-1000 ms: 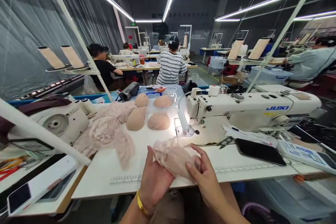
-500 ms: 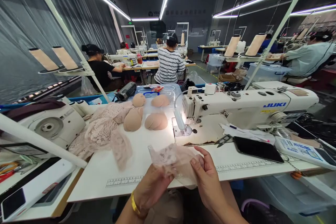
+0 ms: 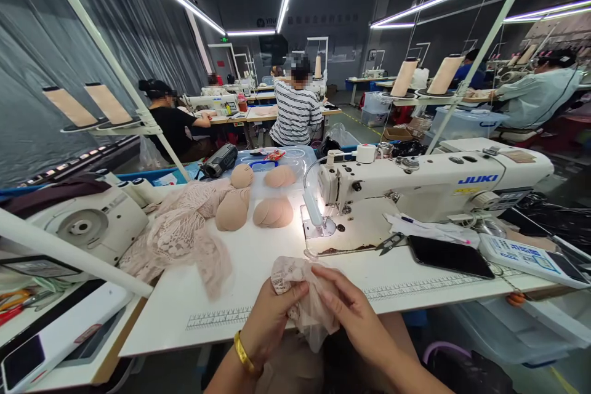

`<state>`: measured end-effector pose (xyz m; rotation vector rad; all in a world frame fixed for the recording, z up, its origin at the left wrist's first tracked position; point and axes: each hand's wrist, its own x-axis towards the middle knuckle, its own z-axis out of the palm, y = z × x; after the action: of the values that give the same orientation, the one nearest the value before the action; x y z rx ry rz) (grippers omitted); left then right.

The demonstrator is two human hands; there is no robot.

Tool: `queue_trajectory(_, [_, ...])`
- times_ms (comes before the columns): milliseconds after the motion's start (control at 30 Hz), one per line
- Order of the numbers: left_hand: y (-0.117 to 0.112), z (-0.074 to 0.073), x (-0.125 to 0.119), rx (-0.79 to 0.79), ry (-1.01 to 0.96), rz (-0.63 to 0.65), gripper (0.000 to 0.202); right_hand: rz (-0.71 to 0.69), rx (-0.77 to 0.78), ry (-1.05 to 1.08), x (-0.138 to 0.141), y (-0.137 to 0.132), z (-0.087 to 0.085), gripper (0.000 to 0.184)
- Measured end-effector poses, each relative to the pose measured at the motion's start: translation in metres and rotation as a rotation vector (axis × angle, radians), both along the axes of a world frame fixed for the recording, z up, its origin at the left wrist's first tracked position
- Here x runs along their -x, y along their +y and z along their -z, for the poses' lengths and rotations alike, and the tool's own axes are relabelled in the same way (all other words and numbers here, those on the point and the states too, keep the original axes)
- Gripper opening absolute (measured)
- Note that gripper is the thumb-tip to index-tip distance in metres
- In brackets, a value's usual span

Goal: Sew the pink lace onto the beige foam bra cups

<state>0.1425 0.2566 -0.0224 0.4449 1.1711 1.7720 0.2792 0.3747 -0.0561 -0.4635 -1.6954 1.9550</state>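
Note:
Between my hands, over the table's front edge, is a sheer pale pink lace fabric piece (image 3: 308, 308), gathered and partly hanging down. My left hand (image 3: 272, 314), with a gold bracelet at the wrist, grips its left side, thumb on top. My right hand (image 3: 346, 305) holds the right side, fingers bent over the cloth. Beyond them, several beige bra cup pads lie in piles, among them one pad stack (image 3: 273, 212) and a larger pad (image 3: 231, 214). A heap of pink lace (image 3: 180, 221) lies to the left. The white sewing machine (image 3: 415, 181) stands at the right, its lamp lit over the needle plate.
Thread snips (image 3: 391, 244), a black phone (image 3: 450, 257) and a white boxed device (image 3: 530, 258) lie right of my hands. A ruler strip (image 3: 217, 318) runs along the white tabletop's front. Thread cones (image 3: 446, 76) stand on racks at both sides. Other people sit at machines farther off.
The lace piece, spread out between my hands before, is now bunched and hangs lower. My right hand has moved left, closer to my left hand, with its fingers over the fabric.

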Motion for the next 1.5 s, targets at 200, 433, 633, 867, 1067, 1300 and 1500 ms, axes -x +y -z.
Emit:
queue_trajectory(200, [-0.003, 0.002, 0.004, -0.110, -0.207, 0.097, 0.036, 0.152, 0.452, 0.068, 0.008, 0.013, -0.014, 0.062])
queue_trajectory(433, [0.007, -0.005, 0.006, -0.001, -0.511, -0.142, 0.025, 0.044, 0.443, 0.077, 0.006, 0.006, -0.006, 0.076])
queue_trajectory(633, [0.008, -0.006, 0.000, -0.073, -0.312, -0.212, 0.037, 0.065, 0.374, 0.084, 0.004, 0.003, 0.003, 0.075])
queue_trajectory(867, [0.011, 0.001, 0.000, -0.085, -0.228, -0.173, 0.031, 0.062, 0.425, 0.100, 0.006, 0.001, 0.000, 0.074])
queue_trajectory(1067, [0.012, 0.000, 0.000, -0.091, -0.264, -0.128, 0.031, 0.094, 0.470, 0.114, 0.006, 0.003, -0.003, 0.074])
queue_trajectory(1300, [0.016, -0.004, -0.001, -0.062, -0.353, -0.157, 0.030, 0.125, 0.435, 0.115, 0.006, 0.005, 0.002, 0.073])
queue_trajectory(1500, [0.021, -0.008, -0.003, -0.057, -0.322, -0.138, 0.034, 0.149, 0.393, 0.117, 0.004, 0.006, 0.005, 0.068])
